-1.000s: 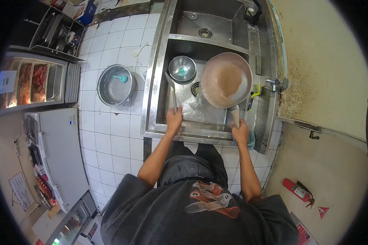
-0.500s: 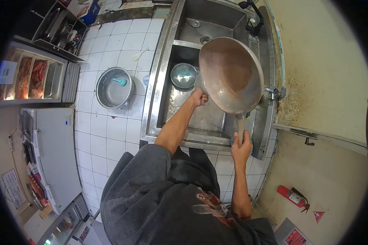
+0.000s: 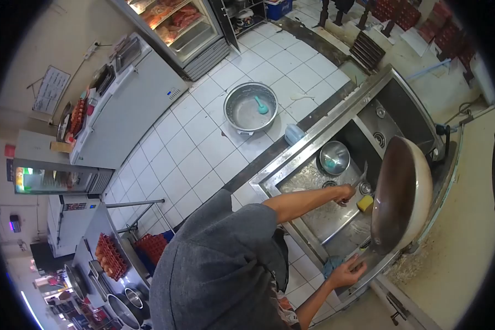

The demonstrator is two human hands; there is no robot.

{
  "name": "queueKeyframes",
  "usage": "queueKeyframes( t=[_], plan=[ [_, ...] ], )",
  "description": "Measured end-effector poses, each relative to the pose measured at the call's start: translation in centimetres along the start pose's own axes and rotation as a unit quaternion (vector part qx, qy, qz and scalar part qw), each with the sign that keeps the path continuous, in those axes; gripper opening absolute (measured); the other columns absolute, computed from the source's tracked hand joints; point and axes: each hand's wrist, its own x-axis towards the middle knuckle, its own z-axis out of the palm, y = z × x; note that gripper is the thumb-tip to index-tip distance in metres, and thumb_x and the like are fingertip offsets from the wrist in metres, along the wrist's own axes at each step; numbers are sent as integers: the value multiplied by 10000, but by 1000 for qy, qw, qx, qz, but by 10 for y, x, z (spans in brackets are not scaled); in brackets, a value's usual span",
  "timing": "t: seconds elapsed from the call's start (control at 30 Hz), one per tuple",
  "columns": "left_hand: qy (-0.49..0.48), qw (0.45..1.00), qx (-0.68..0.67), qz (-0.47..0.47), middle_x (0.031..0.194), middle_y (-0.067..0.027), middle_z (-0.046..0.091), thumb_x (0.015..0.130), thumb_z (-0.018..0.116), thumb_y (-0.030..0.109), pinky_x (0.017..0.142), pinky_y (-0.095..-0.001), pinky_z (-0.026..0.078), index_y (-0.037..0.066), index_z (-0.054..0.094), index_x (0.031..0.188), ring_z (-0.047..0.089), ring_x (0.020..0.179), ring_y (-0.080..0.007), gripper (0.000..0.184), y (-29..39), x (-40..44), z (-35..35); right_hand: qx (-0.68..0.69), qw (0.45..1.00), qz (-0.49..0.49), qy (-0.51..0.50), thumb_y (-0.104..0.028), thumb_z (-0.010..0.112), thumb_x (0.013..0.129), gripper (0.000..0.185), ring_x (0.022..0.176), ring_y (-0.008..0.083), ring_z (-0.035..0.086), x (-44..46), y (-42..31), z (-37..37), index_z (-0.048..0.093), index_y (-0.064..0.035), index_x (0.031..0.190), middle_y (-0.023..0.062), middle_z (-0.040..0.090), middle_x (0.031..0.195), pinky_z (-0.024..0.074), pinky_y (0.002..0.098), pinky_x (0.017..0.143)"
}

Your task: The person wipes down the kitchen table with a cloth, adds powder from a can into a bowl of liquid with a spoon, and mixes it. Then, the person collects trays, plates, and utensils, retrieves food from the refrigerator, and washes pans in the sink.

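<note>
A large, long-handled wok [image 3: 415,192] is tipped steeply at the right side of the sink, its brownish inside facing left. My right hand [image 3: 349,273] is closed around its handle near the sink's front edge. Over the sink basin, my left hand [image 3: 344,194] is closed on a thin, pale utensil [image 3: 363,173]; its kind is unclear. Below the left hand, a yellow sponge [image 3: 364,203] sits beside the wok. A metal bowl [image 3: 334,158] with something teal inside rests in the basin, left of the utensil.
The steel sink [image 3: 308,231] has a second basin [image 3: 388,113] farther off. On the tiled floor stands a big metal pot [image 3: 251,122] with a teal scoop [image 3: 262,105]. A chest freezer [image 3: 129,104] and a red egg tray [image 3: 111,256] are to the left.
My view has turned, bringing more of the room at left into sight. The wok has tipped from facing me to standing on edge. The left hand stays over the basin with the utensil.
</note>
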Motion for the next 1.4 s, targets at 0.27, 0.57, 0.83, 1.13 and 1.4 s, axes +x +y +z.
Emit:
queueKeyframes(
  t=[0.27, 0.57, 0.83, 1.13, 1.4],
  plan=[
    [76, 955, 257, 127, 869, -194, 632, 970, 418, 325, 710, -510, 491, -38, 564, 962, 618, 822, -378, 391, 15, -71, -30, -30, 983, 14, -179, -223, 580, 945, 423, 942, 345, 611, -10, 42, 11, 541, 143, 1153, 230, 643, 1025, 465, 385, 864],
    [51, 919, 305, 245, 905, -259, 641, 875, 566, 214, 847, -499, 493, 40, 513, 1127, 626, 920, -431, 311, -3, -127, -70, 122, 986, 45, -105, -213, 561, 957, 367, 853, 266, 590, -75, 57, 20, 574, 122, 1108, 213, 655, 965, 459, 343, 816],
    [238, 850, 358, 305, 1085, -266, 623, 909, 517, 397, 912, -456, 448, 2, 632, 1081, 576, 1061, -426, 446, -47, -111, -101, 189, 891, 326, -253, -343, 553, 963, 305, 421, 50, 346, -73, 39, -16, 488, -104, 786, -50, 413, 569, 270, 234, 387],
    [260, 848, 362, 285, 821, -258, 618, 971, 385, 397, 741, -475, 435, -39, 615, 886, 582, 808, -438, 500, -41, -227, -115, 94, 891, 351, -273, -422, 502, 965, 400, 401, 104, 359, -17, 101, 36, 459, -91, 744, -19, 396, 554, 281, 283, 354],
    [261, 879, 267, 296, 621, 39, 382, 1004, 394, 443, 507, -264, 301, 49, 498, 755, 349, 577, -62, 478, -76, -296, -118, 179, 792, 452, -370, -385, 480, 976, 379, 398, 137, 360, 64, 194, 141, 449, -60, 784, 26, 400, 549, 302, 281, 359]
  ],
)
